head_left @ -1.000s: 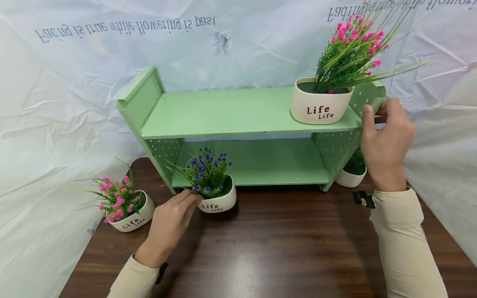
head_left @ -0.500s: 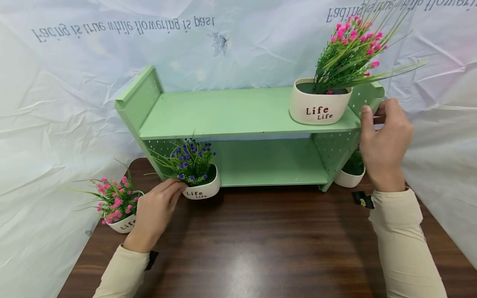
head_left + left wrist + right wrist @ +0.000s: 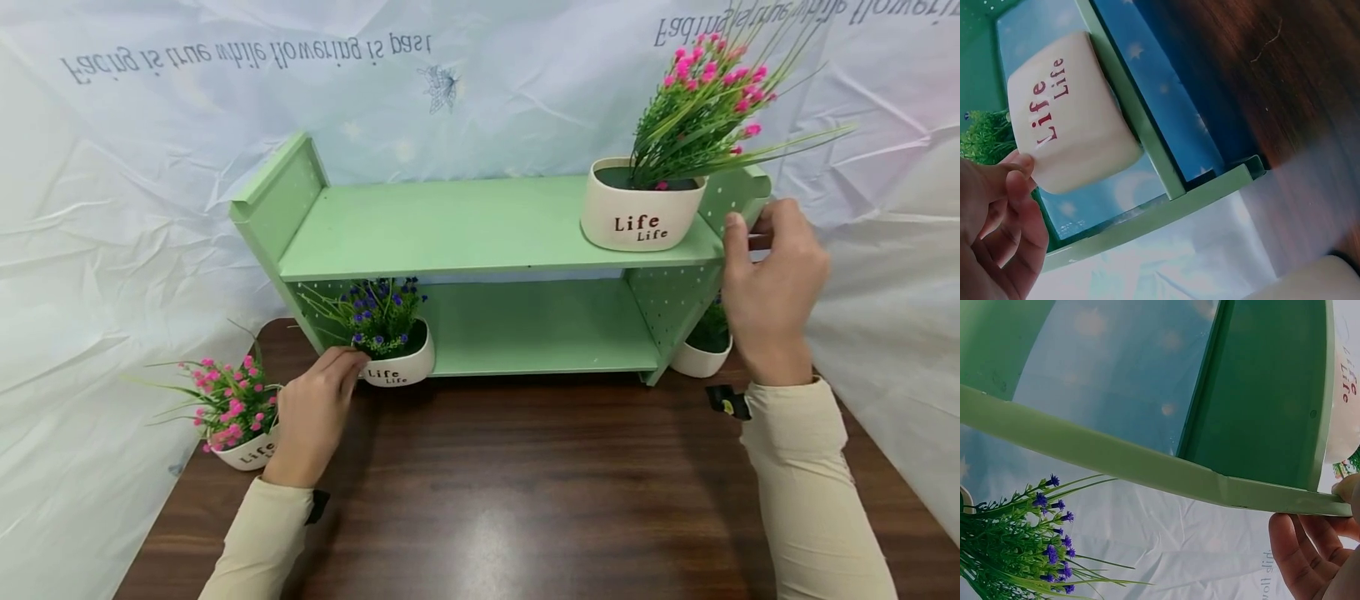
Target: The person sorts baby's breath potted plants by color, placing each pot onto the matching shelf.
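My left hand pinches the left rim of a white flowerpot with artificial purple flowers, lettered "Life Life". In the head view this pot overlaps the left front of the lower board of a green two-tier shelf. The left wrist view has thumb and finger at the top of the pot, whose base is at the lower board's front edge. My right hand grips the shelf's right side panel, thumb in front and fingers behind.
On the upper board's right end stands a white pot of pink flowers. Another pink-flowered pot is on the brown table at left, partly behind my left hand. A purple-flowered pot stands right of the shelf. Printed cloth hangs behind.
My left hand has carried the purple-flowered pot left and back, from in front of the shelf to the lower board's left end. The right hand keeps its grip on the side panel.
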Action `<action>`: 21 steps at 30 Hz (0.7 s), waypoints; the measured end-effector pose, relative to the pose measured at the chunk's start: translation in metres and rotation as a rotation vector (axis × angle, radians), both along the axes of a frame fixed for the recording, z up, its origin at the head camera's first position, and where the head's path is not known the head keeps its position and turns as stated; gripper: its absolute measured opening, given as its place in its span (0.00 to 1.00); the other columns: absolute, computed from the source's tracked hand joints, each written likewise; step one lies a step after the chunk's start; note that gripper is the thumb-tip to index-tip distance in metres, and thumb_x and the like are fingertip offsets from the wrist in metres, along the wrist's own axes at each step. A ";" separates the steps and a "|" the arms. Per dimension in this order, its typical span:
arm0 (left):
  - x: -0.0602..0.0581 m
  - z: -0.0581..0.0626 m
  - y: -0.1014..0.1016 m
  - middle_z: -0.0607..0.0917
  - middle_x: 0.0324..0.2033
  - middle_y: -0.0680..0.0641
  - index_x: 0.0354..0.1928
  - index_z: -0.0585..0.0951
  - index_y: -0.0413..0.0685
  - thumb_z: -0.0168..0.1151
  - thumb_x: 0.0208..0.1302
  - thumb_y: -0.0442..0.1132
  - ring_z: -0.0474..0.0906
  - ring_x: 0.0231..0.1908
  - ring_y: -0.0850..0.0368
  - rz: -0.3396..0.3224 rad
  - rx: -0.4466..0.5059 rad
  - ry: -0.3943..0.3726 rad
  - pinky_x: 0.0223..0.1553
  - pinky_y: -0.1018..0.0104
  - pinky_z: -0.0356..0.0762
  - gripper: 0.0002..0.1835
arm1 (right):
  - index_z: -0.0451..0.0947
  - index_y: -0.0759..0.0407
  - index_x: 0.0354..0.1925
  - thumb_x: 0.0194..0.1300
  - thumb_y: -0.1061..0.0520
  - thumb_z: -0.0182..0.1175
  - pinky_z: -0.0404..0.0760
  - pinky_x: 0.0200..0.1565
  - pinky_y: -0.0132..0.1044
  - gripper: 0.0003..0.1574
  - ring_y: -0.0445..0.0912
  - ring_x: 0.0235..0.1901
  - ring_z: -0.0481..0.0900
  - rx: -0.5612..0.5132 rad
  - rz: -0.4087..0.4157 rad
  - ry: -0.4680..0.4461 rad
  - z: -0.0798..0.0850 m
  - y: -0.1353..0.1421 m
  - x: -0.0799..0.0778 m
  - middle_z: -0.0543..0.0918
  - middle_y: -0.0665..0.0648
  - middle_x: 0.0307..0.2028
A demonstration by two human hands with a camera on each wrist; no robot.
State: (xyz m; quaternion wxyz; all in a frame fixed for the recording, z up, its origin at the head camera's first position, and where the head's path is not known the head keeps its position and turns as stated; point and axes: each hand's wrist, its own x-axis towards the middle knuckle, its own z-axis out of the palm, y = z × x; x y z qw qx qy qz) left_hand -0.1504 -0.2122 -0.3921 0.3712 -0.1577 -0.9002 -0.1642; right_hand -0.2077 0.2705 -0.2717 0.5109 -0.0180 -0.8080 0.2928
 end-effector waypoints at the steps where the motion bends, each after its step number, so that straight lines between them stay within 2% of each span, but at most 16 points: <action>1: -0.002 0.000 0.000 0.87 0.40 0.51 0.41 0.88 0.49 0.67 0.65 0.36 0.79 0.17 0.55 0.007 0.004 0.003 0.12 0.62 0.66 0.05 | 0.77 0.71 0.40 0.72 0.48 0.57 0.70 0.42 0.28 0.23 0.59 0.39 0.84 0.002 0.002 -0.003 0.000 0.000 0.000 0.82 0.65 0.34; 4: -0.006 -0.002 0.000 0.87 0.40 0.51 0.41 0.88 0.49 0.66 0.66 0.37 0.78 0.16 0.54 0.030 0.018 0.012 0.11 0.61 0.65 0.05 | 0.76 0.71 0.40 0.72 0.48 0.57 0.76 0.44 0.43 0.24 0.60 0.39 0.84 0.010 0.017 -0.010 0.001 -0.002 0.000 0.81 0.66 0.34; 6: -0.009 -0.003 -0.001 0.88 0.40 0.50 0.41 0.88 0.49 0.66 0.67 0.38 0.77 0.16 0.53 0.048 0.029 0.021 0.11 0.60 0.64 0.05 | 0.76 0.71 0.39 0.73 0.48 0.56 0.76 0.44 0.50 0.24 0.60 0.39 0.84 0.015 0.026 -0.015 0.001 -0.004 0.000 0.81 0.66 0.34; 9: -0.012 -0.004 -0.002 0.88 0.40 0.49 0.41 0.88 0.48 0.65 0.67 0.38 0.76 0.15 0.52 0.074 0.040 0.026 0.10 0.60 0.62 0.05 | 0.76 0.71 0.39 0.72 0.48 0.56 0.75 0.42 0.43 0.24 0.60 0.39 0.84 0.016 0.029 -0.012 0.001 -0.005 0.000 0.82 0.66 0.34; 12: -0.015 -0.005 -0.003 0.88 0.40 0.49 0.41 0.88 0.48 0.65 0.68 0.39 0.75 0.14 0.51 0.094 0.047 0.024 0.10 0.61 0.59 0.06 | 0.76 0.71 0.39 0.72 0.47 0.56 0.70 0.40 0.30 0.24 0.60 0.39 0.84 0.011 0.027 -0.004 0.000 -0.004 -0.001 0.82 0.66 0.34; 14: -0.016 -0.005 -0.002 0.88 0.40 0.49 0.41 0.88 0.49 0.65 0.68 0.40 0.74 0.13 0.51 0.101 0.050 0.021 0.09 0.63 0.57 0.06 | 0.76 0.72 0.39 0.72 0.47 0.57 0.66 0.39 0.26 0.25 0.60 0.39 0.84 0.005 0.025 0.000 0.000 -0.003 -0.001 0.82 0.66 0.34; 21: -0.022 -0.008 0.003 0.88 0.40 0.49 0.41 0.88 0.49 0.65 0.68 0.40 0.73 0.12 0.51 0.108 0.062 0.035 0.08 0.63 0.55 0.06 | 0.76 0.72 0.39 0.72 0.47 0.57 0.62 0.38 0.19 0.25 0.59 0.38 0.84 -0.007 0.011 -0.001 -0.001 0.000 0.000 0.82 0.65 0.34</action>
